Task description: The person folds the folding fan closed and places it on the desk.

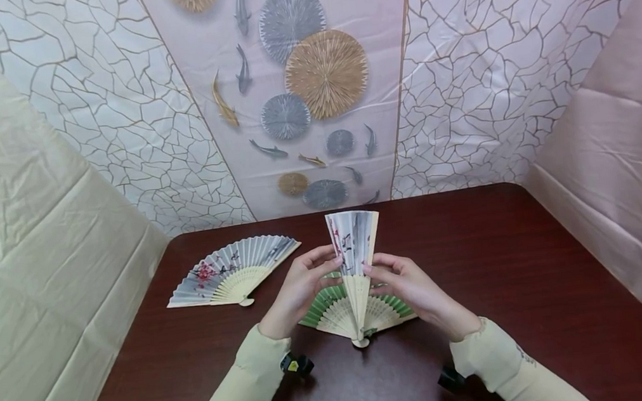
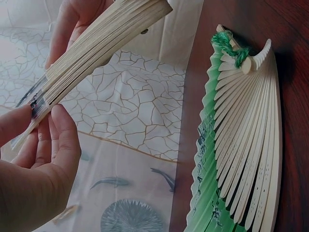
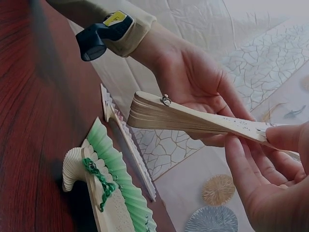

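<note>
Both hands hold a partly folded grey hand fan [image 1: 354,248] upright above the table. Its pale ribs [image 3: 183,113] are stacked close together and meet at a metal pivot. My left hand [image 1: 301,285] pinches the fan's left edge between thumb and fingers, and my right hand [image 1: 414,284] grips the right edge the same way. Behind and below it, a green fan [image 1: 330,305] is spread on the table, with a green cord [image 2: 231,48] at its pivot. The held fan covers the middle of the green one in the head view.
Another grey fan [image 1: 236,275] with red blossoms lies spread at the left back of the dark wooden table [image 1: 474,244]. Patterned cloth [image 1: 460,86] hangs behind the table, and plain cloth [image 1: 47,282] flanks it. A small black camera [image 1: 297,364] is strapped to the left wrist.
</note>
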`<act>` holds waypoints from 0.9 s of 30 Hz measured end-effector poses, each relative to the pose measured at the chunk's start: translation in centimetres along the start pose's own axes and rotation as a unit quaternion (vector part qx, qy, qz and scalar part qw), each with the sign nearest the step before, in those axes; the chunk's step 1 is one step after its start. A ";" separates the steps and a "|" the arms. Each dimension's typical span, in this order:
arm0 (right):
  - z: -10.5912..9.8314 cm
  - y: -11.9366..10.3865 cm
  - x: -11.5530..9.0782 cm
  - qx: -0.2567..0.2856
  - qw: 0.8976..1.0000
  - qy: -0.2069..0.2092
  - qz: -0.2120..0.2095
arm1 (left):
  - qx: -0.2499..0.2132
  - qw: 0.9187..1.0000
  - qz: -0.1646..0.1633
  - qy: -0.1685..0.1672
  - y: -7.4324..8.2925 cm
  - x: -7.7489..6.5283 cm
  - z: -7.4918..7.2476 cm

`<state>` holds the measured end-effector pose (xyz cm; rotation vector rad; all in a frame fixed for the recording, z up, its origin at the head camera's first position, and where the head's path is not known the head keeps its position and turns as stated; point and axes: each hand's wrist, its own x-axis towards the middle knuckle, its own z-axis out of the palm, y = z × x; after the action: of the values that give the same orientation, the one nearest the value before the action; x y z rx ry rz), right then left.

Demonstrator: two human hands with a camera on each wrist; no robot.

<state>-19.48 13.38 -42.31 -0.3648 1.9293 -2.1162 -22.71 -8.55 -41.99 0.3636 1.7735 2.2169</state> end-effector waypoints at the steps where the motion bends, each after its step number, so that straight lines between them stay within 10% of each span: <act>1: 0.0 0.0 0.0 0.001 1.000 -0.001 0.000 | -0.001 1.000 0.002 -0.003 0.0 0.0 0.0; 27: 0.8 0.1 -0.3 -0.006 1.000 0.009 -0.004 | 0.029 0.999 0.014 0.009 0.2 -0.6 0.7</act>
<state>-18.92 12.74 -42.32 -0.3576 1.9550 -2.1204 -21.91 -8.19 -41.67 0.3844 1.8549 2.1984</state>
